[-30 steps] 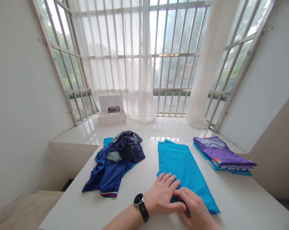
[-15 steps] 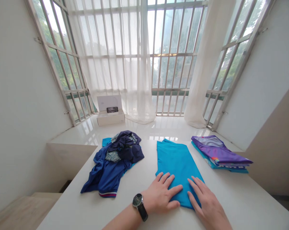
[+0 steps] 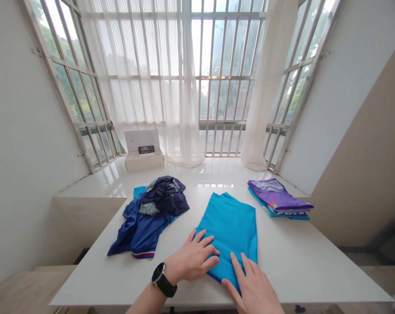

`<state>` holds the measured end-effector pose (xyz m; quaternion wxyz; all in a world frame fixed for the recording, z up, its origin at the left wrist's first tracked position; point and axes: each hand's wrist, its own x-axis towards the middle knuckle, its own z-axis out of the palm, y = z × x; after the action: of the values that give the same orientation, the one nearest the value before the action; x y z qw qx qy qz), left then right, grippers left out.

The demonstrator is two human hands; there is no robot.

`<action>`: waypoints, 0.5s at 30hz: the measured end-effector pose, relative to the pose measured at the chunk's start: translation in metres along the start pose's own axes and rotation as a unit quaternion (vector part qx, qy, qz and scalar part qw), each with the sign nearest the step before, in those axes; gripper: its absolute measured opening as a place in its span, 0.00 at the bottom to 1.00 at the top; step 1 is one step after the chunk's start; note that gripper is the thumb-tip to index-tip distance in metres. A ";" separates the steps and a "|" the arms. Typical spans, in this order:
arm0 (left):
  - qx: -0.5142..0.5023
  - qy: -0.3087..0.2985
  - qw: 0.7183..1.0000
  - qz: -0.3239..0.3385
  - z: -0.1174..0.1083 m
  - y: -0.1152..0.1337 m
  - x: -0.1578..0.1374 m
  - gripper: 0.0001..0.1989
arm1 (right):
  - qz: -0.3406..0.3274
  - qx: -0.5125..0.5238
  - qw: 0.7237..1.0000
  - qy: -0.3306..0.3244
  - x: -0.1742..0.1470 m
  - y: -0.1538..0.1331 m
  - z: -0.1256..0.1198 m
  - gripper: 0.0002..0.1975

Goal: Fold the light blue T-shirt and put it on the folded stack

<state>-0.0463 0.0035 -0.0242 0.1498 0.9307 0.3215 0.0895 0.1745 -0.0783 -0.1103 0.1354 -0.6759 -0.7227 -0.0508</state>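
Observation:
A bright blue folded garment lies flat on the white table in front of me, turned a little at an angle. My left hand, with a black watch on its wrist, rests on the garment's left edge with its fingers spread. On the near right part of the cloth lies my right hand, fingers stretched out and apart. Neither hand grips the fabric.
A crumpled heap of dark blue clothes lies to the left on the table. At the right is a folded stack topped by a purple garment. A white box with a phone stands by the barred window.
The blue garment has turned on the table, its near end swinging left, with both hands on it. My view has shifted somewhat to the right.

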 end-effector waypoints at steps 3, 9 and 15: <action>0.034 0.040 0.995 -0.080 -0.001 0.012 -0.015 0.19 | -0.054 0.014 0.998 -0.006 -0.007 -0.032 -0.012 0.33; 0.010 0.064 0.967 -0.247 0.037 0.031 -0.032 0.34 | -0.081 0.108 0.991 -0.008 0.044 -0.010 -0.048 0.23; -0.024 0.040 0.984 -0.172 0.043 0.011 -0.034 0.38 | -0.010 0.038 0.996 -0.080 0.083 0.097 -0.023 0.31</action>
<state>-0.0555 -0.0356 -0.0632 0.1725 0.8534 0.4801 0.1074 0.2699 0.0033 -0.0771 0.1023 -0.6646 -0.7396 0.0301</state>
